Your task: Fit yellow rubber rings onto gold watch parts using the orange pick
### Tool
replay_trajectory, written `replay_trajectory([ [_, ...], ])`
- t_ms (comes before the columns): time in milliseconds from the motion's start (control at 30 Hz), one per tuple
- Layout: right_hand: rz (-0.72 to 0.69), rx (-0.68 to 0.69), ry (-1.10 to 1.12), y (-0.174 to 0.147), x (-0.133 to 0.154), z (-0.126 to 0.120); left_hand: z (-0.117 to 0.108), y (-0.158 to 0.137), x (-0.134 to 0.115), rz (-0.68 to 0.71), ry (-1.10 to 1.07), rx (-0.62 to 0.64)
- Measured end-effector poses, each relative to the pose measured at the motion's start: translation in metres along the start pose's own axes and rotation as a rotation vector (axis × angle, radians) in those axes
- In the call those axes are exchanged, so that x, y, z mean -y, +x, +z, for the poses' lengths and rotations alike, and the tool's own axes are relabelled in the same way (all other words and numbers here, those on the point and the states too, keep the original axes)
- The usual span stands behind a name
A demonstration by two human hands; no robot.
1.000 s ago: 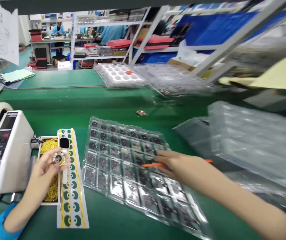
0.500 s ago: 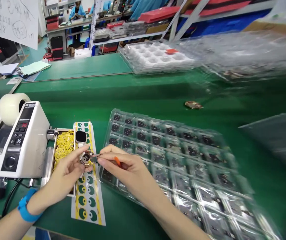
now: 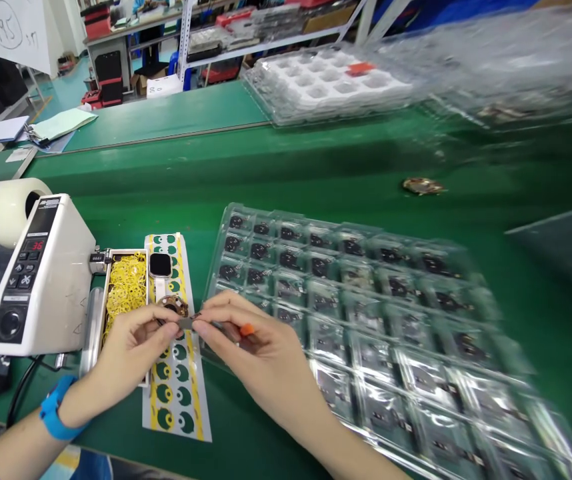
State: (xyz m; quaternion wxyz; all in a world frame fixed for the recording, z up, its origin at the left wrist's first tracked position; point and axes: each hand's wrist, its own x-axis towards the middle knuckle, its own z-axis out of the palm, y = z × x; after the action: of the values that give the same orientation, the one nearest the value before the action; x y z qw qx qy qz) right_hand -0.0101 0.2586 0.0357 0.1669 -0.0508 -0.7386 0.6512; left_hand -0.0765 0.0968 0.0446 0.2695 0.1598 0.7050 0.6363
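A small grey piece (image 3: 185, 323) lay between my two hands, not yet seated in anything. The thumb and forefinger of my left hand (image 3: 141, 347) pinched one end; those of my right hand (image 3: 256, 347) pinched the other, an orange tool (image 3: 247, 329) tucked in the right palm. Just behind the left fingertips stood a round gold-rimmed part (image 3: 173, 305), its grip partly hidden; I judged it unfinished. Beneath lay a die-cut sheet (image 3: 175, 383) bearing a watch (image 3: 161, 265), beside a box of yellow rings. To the right, a clear tray (image 3: 219, 247) held many dark pieces, suggesting much remained; beyond it lay another round part (image 3: 423, 186).
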Motion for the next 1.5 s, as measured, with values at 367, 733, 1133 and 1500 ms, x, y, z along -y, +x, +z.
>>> replay_trajectory([
  [367,0.121,-0.018,0.07,0.002,-0.004,-0.003,0.006,-0.003,0.003,-0.005,-0.13,0.134],
  [733,0.14,-0.01,0.095,0.0,-0.008,0.002,0.01,-0.005,0.005,-0.006,-0.152,0.108],
  [1133,-0.012,-0.133,-0.002,-0.001,-0.007,0.008,0.014,-0.004,0.005,0.011,-0.165,0.095],
  [1500,-0.291,-0.181,-0.269,-0.01,-0.013,0.019,0.023,-0.001,0.007,-0.019,-0.243,-0.08],
])
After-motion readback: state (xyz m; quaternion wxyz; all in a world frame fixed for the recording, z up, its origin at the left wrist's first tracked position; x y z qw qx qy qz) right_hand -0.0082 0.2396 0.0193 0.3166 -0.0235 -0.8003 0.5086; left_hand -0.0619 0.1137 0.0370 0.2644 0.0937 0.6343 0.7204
